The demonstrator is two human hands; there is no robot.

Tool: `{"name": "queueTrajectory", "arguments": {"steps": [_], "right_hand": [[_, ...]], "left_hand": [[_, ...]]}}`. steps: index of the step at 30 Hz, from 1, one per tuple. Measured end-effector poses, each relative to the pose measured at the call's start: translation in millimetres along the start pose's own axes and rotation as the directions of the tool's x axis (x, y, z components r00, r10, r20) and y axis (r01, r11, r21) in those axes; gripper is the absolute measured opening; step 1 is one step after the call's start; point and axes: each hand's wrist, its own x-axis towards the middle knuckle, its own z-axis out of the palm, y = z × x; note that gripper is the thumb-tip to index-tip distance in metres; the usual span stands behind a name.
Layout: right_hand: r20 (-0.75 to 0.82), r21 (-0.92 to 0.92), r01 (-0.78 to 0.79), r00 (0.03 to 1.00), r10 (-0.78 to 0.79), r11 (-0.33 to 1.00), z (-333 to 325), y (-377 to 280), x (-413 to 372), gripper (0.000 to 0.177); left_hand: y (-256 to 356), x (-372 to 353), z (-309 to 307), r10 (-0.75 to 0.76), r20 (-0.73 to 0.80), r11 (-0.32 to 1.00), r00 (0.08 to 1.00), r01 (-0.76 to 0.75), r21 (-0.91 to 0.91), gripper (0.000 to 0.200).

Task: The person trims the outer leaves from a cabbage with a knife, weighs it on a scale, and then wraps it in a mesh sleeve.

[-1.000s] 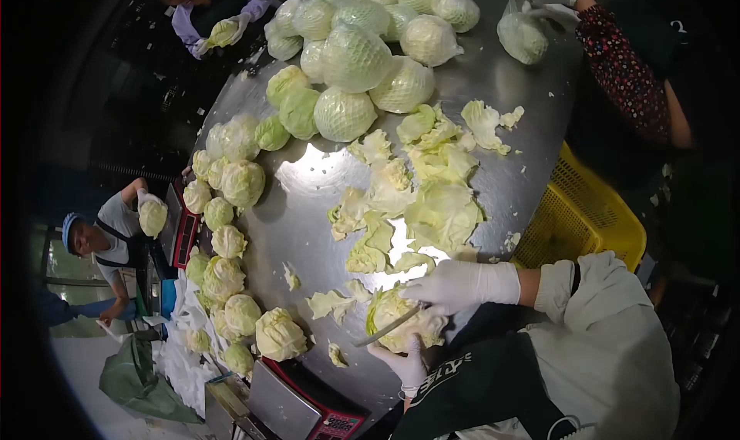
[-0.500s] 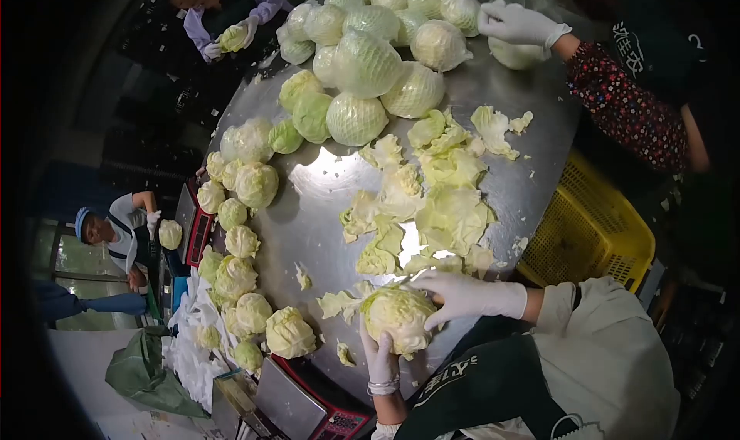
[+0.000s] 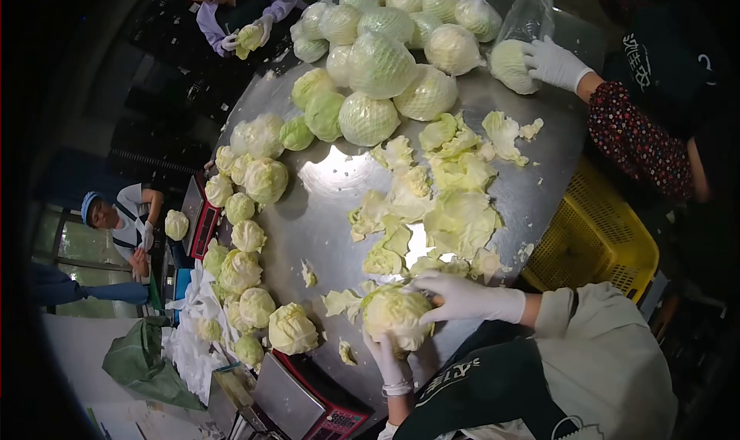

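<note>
A pale green cabbage (image 3: 397, 317) is held between my gloved hands over the near edge of the metal table (image 3: 304, 236). My left hand (image 3: 391, 363) supports it from below, fingers spread against its side. My right hand (image 3: 470, 299) rests at its upper right, with thumb and fingers pressed on the leaves. Loose outer leaves (image 3: 462, 220) lie in a heap just beyond it, and one leaf (image 3: 339, 303) touches its left side. A row of bare cabbages (image 3: 293, 328) lines the table's left side.
Wrapped cabbages (image 3: 381, 64) are piled at the far end. A co-worker's gloved hand (image 3: 556, 64) touches a cabbage (image 3: 512, 66) by a plastic bag. A yellow crate (image 3: 593, 232) stands right; red scales (image 3: 289, 398) stand lower left. Two more people are at the left.
The co-worker's hand at the upper right has moved down onto a cabbage beside the bag. The view has shifted slightly. My hands still hold the same cabbage.
</note>
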Motion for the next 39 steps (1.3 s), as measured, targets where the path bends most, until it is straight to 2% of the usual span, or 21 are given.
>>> {"name": "queueTrajectory", "arguments": {"steps": [1,3,7,8,9,10,12,13,14,15,17,18,19,21,23,24,26,28,30,32,39], "right_hand": [[0.026,0.040,0.021,0.999,-0.022,0.999,8.5,0.8,5.3,0.050],[-0.007,0.028,0.105,0.994,-0.105,0.994,12.9,14.1,10.5,0.048],[0.005,0.169,-0.064,0.998,0.064,0.984,4.4,11.5,7.1,0.026],[-0.035,0.277,-0.242,0.965,0.262,0.930,7.2,16.6,2.6,0.020],[-0.053,0.388,-0.398,0.891,0.452,0.831,7.0,22.9,-1.0,0.014],[-0.157,0.403,-0.317,0.900,0.406,0.858,1.9,31.9,-5.8,0.014],[-0.254,0.407,-0.234,0.899,0.356,0.883,-20.6,47.2,-22.3,0.014],[-0.276,0.088,-0.355,0.889,0.365,0.931,-39.1,52.7,-29.8,0.019],[-0.302,-0.237,-0.439,0.881,0.364,0.866,-50.8,52.3,-30.4,0.024],[-0.300,-0.240,-0.437,0.883,0.362,0.867,-54.2,48.8,-28.5,0.024],[-0.320,-0.325,-0.252,0.936,0.145,0.912,-59.0,29.9,-26.0,0.034],[-0.318,-0.328,-0.255,0.936,0.148,0.909,-60.3,15.8,-22.1,0.034],[-0.221,-0.242,-0.247,0.956,0.194,0.938,-59.2,-3.5,-13.6,0.041],[-0.122,-0.153,-0.244,0.966,0.227,0.958,-50.9,-13.5,-2.3,0.048],[-0.052,-0.219,0.011,0.998,-0.023,0.976,-34.3,-1.6,1.9,0.064],[-0.059,-0.225,0.012,0.998,-0.026,0.974,-26.2,0.6,1.5,0.064],[0.041,-0.140,-0.091,0.994,0.097,0.986,-14.5,3.6,0.7,0.068],[0.074,-0.102,-0.083,0.993,0.090,0.991,-17.0,4.8,-2.0,0.065],[0.106,-0.064,-0.084,0.990,0.090,0.994,-21.7,8.8,-7.3,0.063],[0.144,-0.163,-0.025,0.988,0.049,0.986,-32.0,10.8,-7.4,0.058],[0.207,-0.556,-0.090,0.948,0.242,0.826,-35.7,-34.5,-7.8,0.055]], "left_hand": [[-9.2,1.9,-1.4,0.000,0.001,1.000,1.000,0.000,-0.002,0.076],[-30.1,8.2,-13.3,0.298,0.046,0.847,0.953,-0.287,0.448,0.086],[-20.9,8.6,-20.9,0.119,0.006,0.977,0.993,-0.118,0.177,0.090],[-18.9,7.9,-22.9,0.125,0.001,0.977,0.992,-0.123,0.175,0.090],[-15.7,7.1,-24.5,-0.010,-0.052,1.000,0.999,0.009,-0.019,0.087],[-13.0,8.3,-25.8,-0.150,-0.073,0.967,0.986,0.131,-0.219,0.086],[-9.0,13.2,-37.4,-0.245,-0.032,0.920,0.969,0.222,-0.323,0.086],[-8.0,14.4,-40.2,-0.337,0.022,0.853,0.941,0.315,-0.416,0.086],[-1.8,12.1,-34.0,-0.336,0.018,0.849,0.942,0.311,-0.428,0.087],[1.9,14.6,-30.2,-0.334,0.017,0.848,0.942,0.309,-0.431,0.087],[9.4,21.5,-26.5,-0.066,0.091,0.998,0.994,0.066,0.005,0.095],[11.5,26.4,-27.6,0.044,0.204,0.971,0.978,-0.089,0.221,0.098],[17.4,28.1,-23.7,0.041,0.204,0.972,0.978,-0.087,0.218,0.098],[32.3,30.1,-14.7,0.172,0.350,0.846,0.921,-0.320,0.426,0.098],[29.8,38.4,-17.1,0.122,0.360,0.863,0.925,-0.278,0.421,0.093],[32.2,40.0,-11.8,0.115,0.282,0.855,0.952,-0.240,0.460,0.090],[31.1,44.3,-5.4,0.110,0.202,0.846,0.973,-0.198,0.496,0.088],[24.6,47.8,-1.3,0.216,0.252,0.702,0.943,-0.330,0.631,0.088],[13.0,38.6,18.1,0.312,0.245,0.675,0.918,-0.396,0.622,0.089],[9.4,31.7,38.4,0.436,0.211,0.619,0.875,-0.462,0.635,0.090],[3.5,33.5,44.4,0.488,0.175,0.601,0.855,-0.475,0.642,0.087]]}}
